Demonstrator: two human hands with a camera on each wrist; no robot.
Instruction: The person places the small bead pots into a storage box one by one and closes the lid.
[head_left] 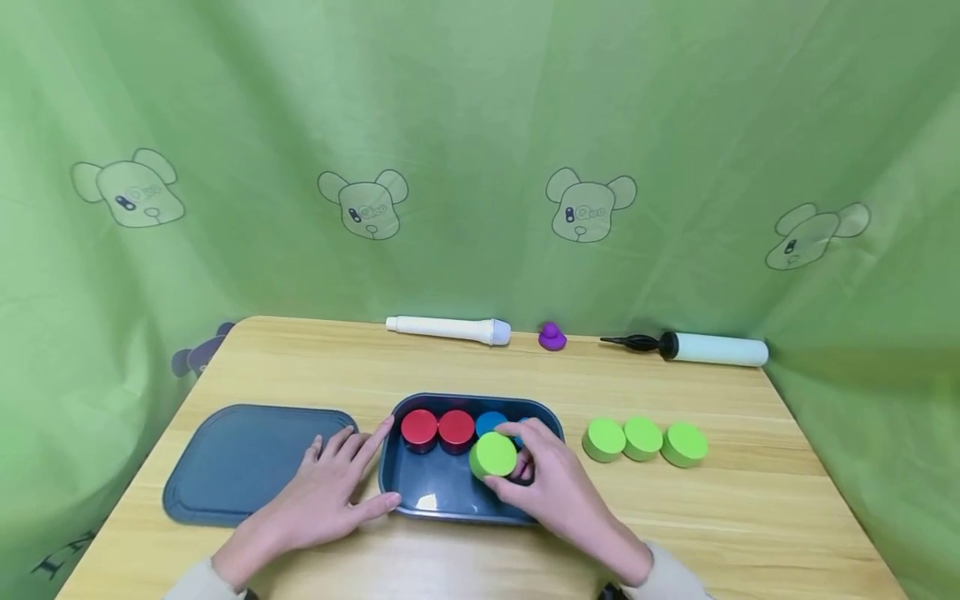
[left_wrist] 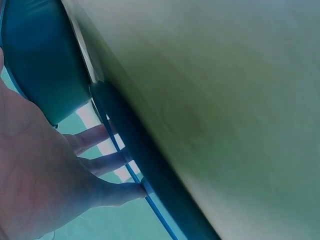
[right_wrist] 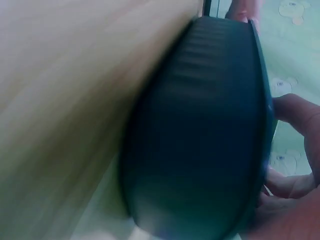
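**Pale wooden table (head_left: 315,371), dark blue rounded tray (head_left: 431,483), squat lime-green cylinder (head_left: 493,456) in the right fingers' pinch**

The table spreads beneath both hands. Under and to the left of the left fingers lies a flat, dark blue, round-cornered panel (head_left: 240,458). The tray sits between the two hands, its long axis running sideways from the left fingers to the right ones.

The left hand (head_left: 330,492) has its fingers spread apart, with index finger and thumb apparently on the rim at the tray's left end. The right hand (head_left: 558,483), much the nearer to the pinched cylinder, has it clamped between thumb and fingers within the tray's outline, round face up; whether its base touches the floor I cannot tell (the right wrist view shows mainly the tray's outer wall).

The coming move seems to turn on this: bare tray floor lies to the left of the pinch and nearer the person, while just beyond the right fingertips stand two round blue blocks (head_left: 491,423), one partly hidden by the hand. Two glossy red cylinders (head_left: 456,428) stand farther left of those fingers. Three loose lime-green cylinders (head_left: 642,438) stand to the right of the right hand, outside the tray.
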